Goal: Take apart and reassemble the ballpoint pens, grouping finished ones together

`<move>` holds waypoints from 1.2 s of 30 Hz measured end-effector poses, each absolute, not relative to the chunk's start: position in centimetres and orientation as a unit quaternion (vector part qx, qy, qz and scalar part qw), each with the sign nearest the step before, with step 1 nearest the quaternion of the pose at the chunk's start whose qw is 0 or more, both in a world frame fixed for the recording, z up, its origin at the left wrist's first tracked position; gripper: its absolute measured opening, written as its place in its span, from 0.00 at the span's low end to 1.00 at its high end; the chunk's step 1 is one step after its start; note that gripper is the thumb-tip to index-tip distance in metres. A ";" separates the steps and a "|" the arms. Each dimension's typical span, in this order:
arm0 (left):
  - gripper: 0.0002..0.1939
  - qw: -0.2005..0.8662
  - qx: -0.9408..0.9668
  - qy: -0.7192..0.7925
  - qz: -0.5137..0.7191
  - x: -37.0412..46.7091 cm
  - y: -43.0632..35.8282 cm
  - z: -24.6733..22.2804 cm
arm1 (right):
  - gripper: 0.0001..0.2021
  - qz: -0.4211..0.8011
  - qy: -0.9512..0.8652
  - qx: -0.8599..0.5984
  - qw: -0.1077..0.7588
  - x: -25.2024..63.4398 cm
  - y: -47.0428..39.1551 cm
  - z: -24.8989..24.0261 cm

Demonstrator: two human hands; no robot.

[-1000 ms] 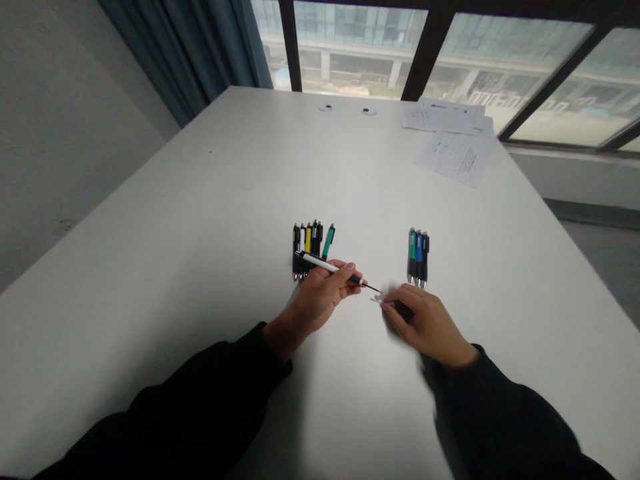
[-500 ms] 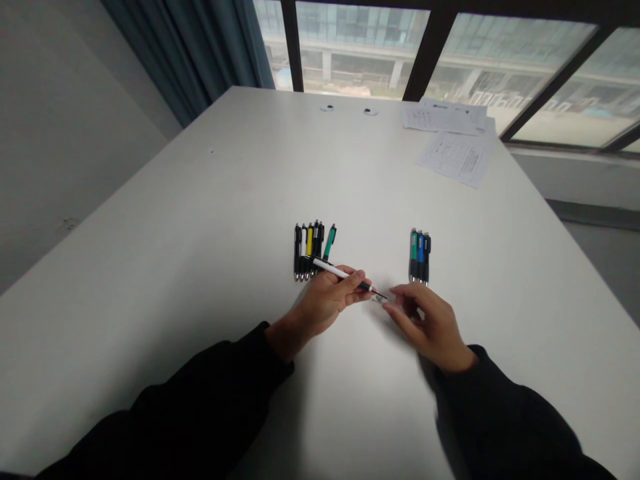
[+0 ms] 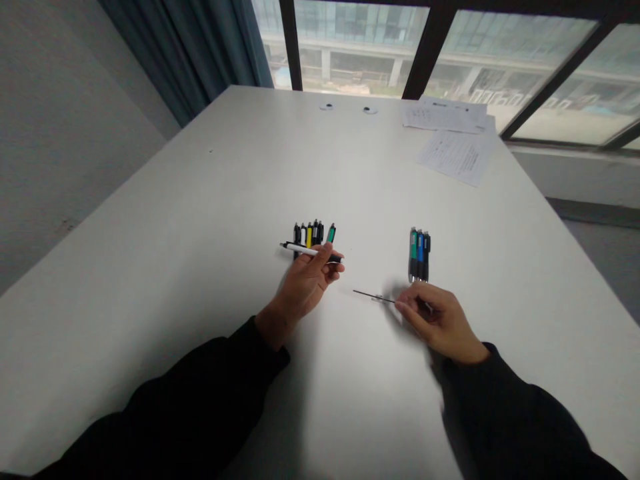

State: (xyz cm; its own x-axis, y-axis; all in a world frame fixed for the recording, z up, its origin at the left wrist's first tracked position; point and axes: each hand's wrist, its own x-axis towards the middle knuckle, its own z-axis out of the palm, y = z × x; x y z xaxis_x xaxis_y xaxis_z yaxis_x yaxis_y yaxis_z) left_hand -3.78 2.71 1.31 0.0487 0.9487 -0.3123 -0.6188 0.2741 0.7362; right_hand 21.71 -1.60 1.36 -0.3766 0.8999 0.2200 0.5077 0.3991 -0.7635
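Between the thumb and fingers of my left hand (image 3: 305, 283) lies a white and black pen barrel (image 3: 303, 249), tilted slightly down to the right. My right hand (image 3: 440, 317) pinches one end of a thin dark pen refill (image 3: 367, 294), which points left over the table. Tiny clear or metallic parts (image 3: 379, 298) lie just beneath the refill. Beyond my left hand is a row of several pens, among them a yellow pen (image 3: 309, 235) and a green pen (image 3: 331, 233); their lower parts are hidden.
Behind my right hand lie a green pen (image 3: 413, 250), a blue pen (image 3: 420, 252) and a black pen (image 3: 427, 253), side by side. Printed papers (image 3: 457, 153) rest at the far right of the white table (image 3: 200, 220), near the window. Two small round pieces (image 3: 370, 110) are at the far edge.
The refill has come out of the white pen and is now in my right hand. My left hand has moved up and left with the barrel.
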 end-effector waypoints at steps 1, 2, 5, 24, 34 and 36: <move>0.22 0.695 0.207 0.393 0.565 -3.8 2.7 1.3 | 0.08 0.303 -0.787 -0.447 0.299 21.7 -1.5 1.3; 0.21 0.699 0.207 0.390 0.563 -3.8 2.7 1.3 | 0.07 0.299 -0.803 -0.436 0.277 21.7 -1.5 1.3; 0.21 0.705 0.213 0.382 0.558 -3.8 2.5 1.2 | 0.05 0.277 -0.837 -0.417 0.223 21.6 -1.4 1.3; 0.21 0.702 0.248 0.375 0.553 -3.8 2.4 1.3 | 0.05 0.261 -0.847 -0.431 0.169 22.4 -1.0 1.8; 0.21 0.705 0.248 0.373 0.550 -3.8 2.5 1.0 | 0.06 0.258 -0.847 -0.439 0.153 22.4 -1.1 2.0; 0.22 0.705 0.250 0.371 0.550 -3.8 2.4 1.1 | 0.06 0.258 -0.848 -0.437 0.155 22.3 -1.1 2.0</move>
State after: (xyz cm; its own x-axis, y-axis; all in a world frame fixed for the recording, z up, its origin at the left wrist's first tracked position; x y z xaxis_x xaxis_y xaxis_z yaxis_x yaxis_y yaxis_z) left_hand -3.77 2.44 1.06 0.1191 0.9612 -0.2488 -0.5899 0.2700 0.7610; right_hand 22.31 -1.06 2.04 -0.5704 0.8205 0.0385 0.6602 0.4858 -0.5729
